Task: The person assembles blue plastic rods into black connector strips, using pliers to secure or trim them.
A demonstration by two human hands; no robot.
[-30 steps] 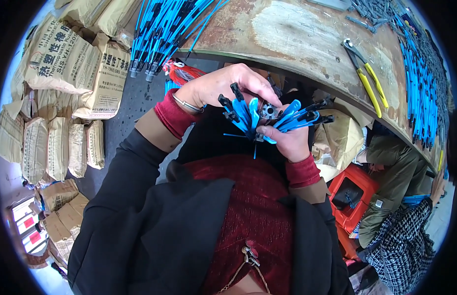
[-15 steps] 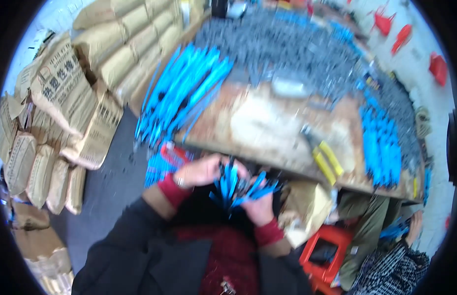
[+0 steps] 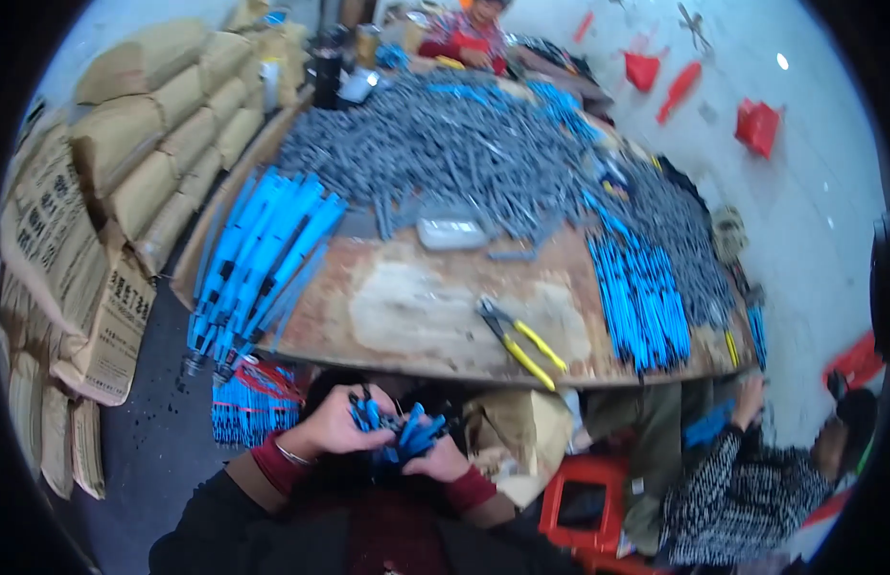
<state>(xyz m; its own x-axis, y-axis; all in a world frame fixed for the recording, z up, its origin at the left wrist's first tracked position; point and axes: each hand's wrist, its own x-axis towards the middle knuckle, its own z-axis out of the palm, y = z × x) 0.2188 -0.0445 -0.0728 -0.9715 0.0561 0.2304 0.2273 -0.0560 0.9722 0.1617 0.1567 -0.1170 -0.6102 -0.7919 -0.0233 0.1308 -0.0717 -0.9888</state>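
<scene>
Low in the view, before the table's near edge, my left hand [image 3: 341,423] and my right hand [image 3: 442,461] are close together. Both are closed around a loose bunch of short blue strips [image 3: 421,433] with dark parts. The fingers of my left hand curl over the left part of the bunch; my right hand grips its right side. Blur hides the finer detail between the fingers. On the table beyond lies a pair of cutting pliers [image 3: 526,361] with yellow handles, apart from both hands.
The wooden table [image 3: 416,305] carries a heap of grey pieces [image 3: 435,144], a clear plastic box [image 3: 450,234] and blue bundles left [image 3: 256,254] and right [image 3: 640,302]. Paper sacks [image 3: 143,206] line the left. A red stool [image 3: 584,470] and a co-worker [image 3: 742,498] are at right; another person sits beyond.
The whole view has shifted, bringing the far end of the table and another person into sight. My hands have drawn closer together, and the blue strips between them look less spread out.
</scene>
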